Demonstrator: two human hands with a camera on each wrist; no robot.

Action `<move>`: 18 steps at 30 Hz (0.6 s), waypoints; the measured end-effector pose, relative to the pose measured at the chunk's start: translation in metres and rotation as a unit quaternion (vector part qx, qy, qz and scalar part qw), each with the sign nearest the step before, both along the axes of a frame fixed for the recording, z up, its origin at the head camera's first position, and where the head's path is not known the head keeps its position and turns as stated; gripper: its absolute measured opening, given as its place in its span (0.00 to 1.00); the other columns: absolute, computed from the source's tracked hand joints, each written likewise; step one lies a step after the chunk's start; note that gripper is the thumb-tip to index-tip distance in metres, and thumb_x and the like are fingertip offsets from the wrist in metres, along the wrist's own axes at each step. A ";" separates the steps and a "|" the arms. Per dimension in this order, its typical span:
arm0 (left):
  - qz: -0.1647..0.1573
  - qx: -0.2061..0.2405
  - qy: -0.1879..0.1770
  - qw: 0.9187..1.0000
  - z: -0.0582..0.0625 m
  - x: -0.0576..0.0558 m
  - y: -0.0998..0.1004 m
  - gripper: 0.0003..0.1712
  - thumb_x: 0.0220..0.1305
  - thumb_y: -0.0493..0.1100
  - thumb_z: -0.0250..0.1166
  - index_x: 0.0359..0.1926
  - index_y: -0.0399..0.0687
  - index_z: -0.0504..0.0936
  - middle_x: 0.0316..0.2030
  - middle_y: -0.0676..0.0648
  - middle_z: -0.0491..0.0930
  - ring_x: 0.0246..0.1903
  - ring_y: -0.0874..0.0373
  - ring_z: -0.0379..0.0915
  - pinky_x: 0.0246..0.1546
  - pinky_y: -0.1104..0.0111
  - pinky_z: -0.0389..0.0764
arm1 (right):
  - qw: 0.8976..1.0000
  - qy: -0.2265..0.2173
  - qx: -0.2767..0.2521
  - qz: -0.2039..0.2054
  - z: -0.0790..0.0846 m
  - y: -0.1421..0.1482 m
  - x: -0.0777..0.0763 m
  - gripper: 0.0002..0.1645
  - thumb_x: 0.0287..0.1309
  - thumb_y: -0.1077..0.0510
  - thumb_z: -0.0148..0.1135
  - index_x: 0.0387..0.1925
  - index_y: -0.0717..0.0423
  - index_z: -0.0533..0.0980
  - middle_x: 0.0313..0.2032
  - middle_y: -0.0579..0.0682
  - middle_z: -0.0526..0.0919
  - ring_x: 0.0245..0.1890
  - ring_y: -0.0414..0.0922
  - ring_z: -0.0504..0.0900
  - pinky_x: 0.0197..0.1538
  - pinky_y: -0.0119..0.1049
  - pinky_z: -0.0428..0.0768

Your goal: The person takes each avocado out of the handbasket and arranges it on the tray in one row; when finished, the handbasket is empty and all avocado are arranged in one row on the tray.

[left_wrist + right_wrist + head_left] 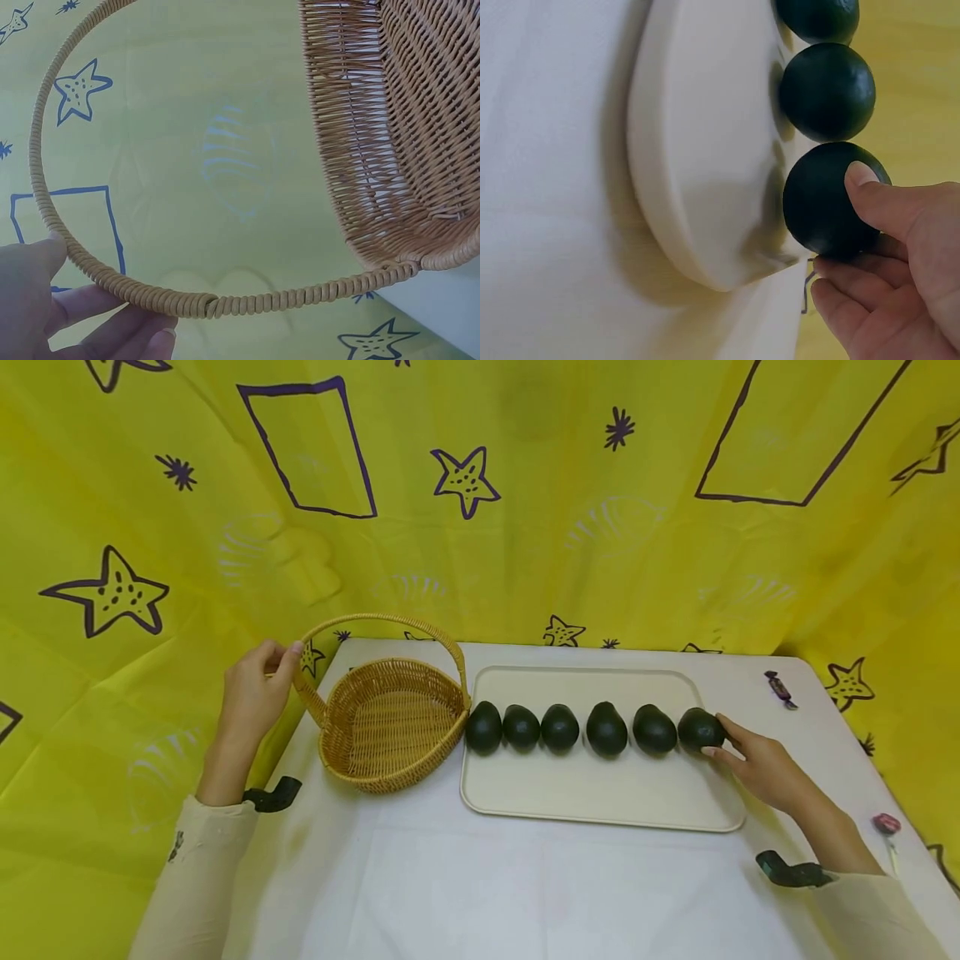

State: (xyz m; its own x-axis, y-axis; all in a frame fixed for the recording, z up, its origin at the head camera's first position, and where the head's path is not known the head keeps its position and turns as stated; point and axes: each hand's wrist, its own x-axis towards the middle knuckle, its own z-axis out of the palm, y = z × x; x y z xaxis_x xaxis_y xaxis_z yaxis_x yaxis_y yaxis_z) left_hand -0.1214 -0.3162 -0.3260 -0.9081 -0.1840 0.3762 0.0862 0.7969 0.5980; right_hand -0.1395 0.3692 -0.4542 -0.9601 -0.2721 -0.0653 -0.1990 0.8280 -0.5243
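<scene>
My left hand pinches the left side of the arched handle of a woven wicker basket. In the left wrist view, the thumb lies on one side of the handle and the fingers on the other. The basket's woven floor shows, with nothing on it. My right hand holds the rightmost dark green avocado between thumb and fingers. That avocado is the end one of a row of several, close beside its neighbour. The row lies across a cream tray.
The tray stands right of the basket on a white-covered table. A wrapped candy lies at the back right, and a small pink flower-like item near the right edge. A yellow patterned curtain hangs behind the table and along its sides.
</scene>
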 end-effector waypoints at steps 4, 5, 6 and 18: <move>0.001 0.000 0.004 1.000 -0.001 -0.001 0.000 0.31 0.82 0.61 0.53 0.44 0.35 0.82 0.46 0.31 0.85 0.50 0.34 0.80 0.54 0.42 0.76 | 1.000 -0.013 -0.004 0.001 -0.003 0.000 -0.002 0.48 0.80 0.46 0.57 0.79 0.76 0.49 0.70 0.86 0.59 0.66 0.83 0.65 0.64 0.75 0.68; 0.002 0.001 0.005 1.000 -0.002 -0.001 0.000 0.31 0.82 0.61 0.53 0.44 0.35 0.82 0.46 0.31 0.85 0.50 0.34 0.81 0.54 0.42 0.76 | 1.000 -0.016 -0.004 0.001 -0.003 0.000 -0.003 0.48 0.80 0.46 0.57 0.79 0.75 0.49 0.70 0.85 0.58 0.66 0.83 0.65 0.64 0.75 0.68; 0.002 0.001 0.006 1.000 -0.002 -0.001 0.000 0.31 0.82 0.61 0.53 0.44 0.35 0.82 0.46 0.31 0.85 0.50 0.34 0.81 0.54 0.42 0.76 | 1.000 -0.020 -0.006 0.002 -0.003 0.000 -0.003 0.49 0.80 0.46 0.57 0.79 0.74 0.48 0.70 0.85 0.58 0.66 0.84 0.64 0.64 0.75 0.68; 0.005 0.014 -0.005 1.000 -0.002 0.001 0.000 0.31 0.82 0.62 0.53 0.46 0.36 0.81 0.47 0.32 0.85 0.52 0.35 0.81 0.54 0.43 0.77 | 0.999 -0.043 -0.005 0.018 0.000 0.004 -0.006 0.51 0.78 0.46 0.60 0.83 0.65 0.46 0.72 0.84 0.56 0.69 0.85 0.58 0.65 0.79 0.63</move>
State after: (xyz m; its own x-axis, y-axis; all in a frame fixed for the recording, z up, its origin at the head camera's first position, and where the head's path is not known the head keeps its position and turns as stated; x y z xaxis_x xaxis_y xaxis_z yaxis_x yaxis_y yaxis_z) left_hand -0.1209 -0.3159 -0.3277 -0.9097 -0.2035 0.3621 0.0722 0.7810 0.6203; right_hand -0.1450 0.3733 -0.4539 -0.9403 -0.3084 -0.1442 -0.1831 0.8153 -0.5494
